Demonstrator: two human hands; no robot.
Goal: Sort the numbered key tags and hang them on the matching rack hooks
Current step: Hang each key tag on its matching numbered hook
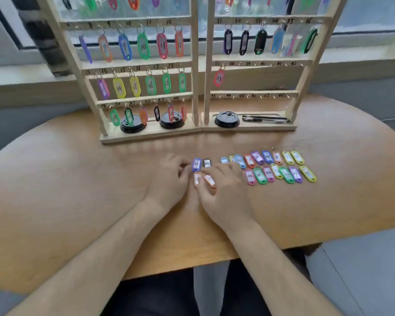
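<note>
Two wooden racks (197,71) with numbered hooks stand at the back of the table. The left rack is full of coloured tags; on the right rack a red tag 37 (219,78) hangs in the third row, with bare hooks beside and below it. Several loose tags (281,165) lie in two rows on the table. My left hand (169,179) pinches a blue tag (196,164) at its left edge. My right hand (221,190) lies over two orange tags (209,180), fingers curled on them. A black tag (207,163) lies just beyond.
Three black cup lids (226,119) sit on the rack bases, and two black pens (265,119) lie on the right base. The round wooden table (78,190) has its front edge near my lap. A window sill runs behind the racks.
</note>
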